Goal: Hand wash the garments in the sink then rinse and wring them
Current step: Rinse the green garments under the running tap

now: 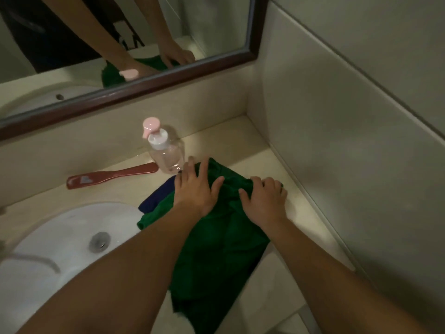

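Now left hand (195, 189) flat, fingers spread, on green garment (216, 237) on table (240, 141), right hand (263, 198) gripping its far edge with curled fingers

Bathroom; sink (60, 227), mirror (72, 32) (dark-framed), tiled wall (349, 104)

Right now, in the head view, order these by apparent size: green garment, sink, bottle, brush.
1. Green garment and sink: look alike; the sink is partly hidden, so unranked.
2. Bottle and brush: close; the brush is longer, the bottle wider.
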### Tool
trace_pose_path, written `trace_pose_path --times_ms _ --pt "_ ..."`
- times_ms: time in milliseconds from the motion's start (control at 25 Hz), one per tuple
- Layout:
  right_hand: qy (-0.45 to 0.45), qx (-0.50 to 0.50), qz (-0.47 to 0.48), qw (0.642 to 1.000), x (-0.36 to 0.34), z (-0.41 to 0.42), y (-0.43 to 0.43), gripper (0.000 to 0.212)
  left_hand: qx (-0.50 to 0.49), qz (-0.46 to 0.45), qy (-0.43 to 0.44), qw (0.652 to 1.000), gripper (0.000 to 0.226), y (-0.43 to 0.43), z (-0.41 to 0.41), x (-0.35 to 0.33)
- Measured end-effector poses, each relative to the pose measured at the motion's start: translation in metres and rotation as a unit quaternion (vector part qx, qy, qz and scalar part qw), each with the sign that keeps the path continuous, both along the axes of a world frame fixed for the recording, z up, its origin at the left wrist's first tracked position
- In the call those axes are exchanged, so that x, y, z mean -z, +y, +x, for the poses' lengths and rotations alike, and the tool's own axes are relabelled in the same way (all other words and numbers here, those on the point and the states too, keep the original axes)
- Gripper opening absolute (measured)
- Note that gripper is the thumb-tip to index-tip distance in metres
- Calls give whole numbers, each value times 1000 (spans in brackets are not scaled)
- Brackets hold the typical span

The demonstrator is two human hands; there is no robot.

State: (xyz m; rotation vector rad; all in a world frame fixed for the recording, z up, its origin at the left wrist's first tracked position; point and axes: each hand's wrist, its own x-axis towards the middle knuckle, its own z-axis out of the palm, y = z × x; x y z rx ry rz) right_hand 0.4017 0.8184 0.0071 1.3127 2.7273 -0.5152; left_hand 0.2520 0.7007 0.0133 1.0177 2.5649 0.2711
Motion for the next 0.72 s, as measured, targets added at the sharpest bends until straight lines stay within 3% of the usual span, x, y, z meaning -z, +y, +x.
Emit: trace_pose_path --times_ms 80,280,400,600,720 --pt "28 13 -7 999 -2 -3 1 42 -45 18 -17 999 71 1 2 6" --pt "117 -6 -38 992 -13 -1 -5 19 -67 172 -52 981 74 -17 1 -1" --pt "121 -26 -53 991 -26 2 -9 15 -87 146 -90 981 78 -7 -2 -6" --pt "143 -38 -52 988 -29 10 -7 8 -32 60 -17 998 52 -1 -12 -12" --pt "119 -48 -9 992 -25 16 -7 18 55 108 41 992 49 -2 -10 -9"
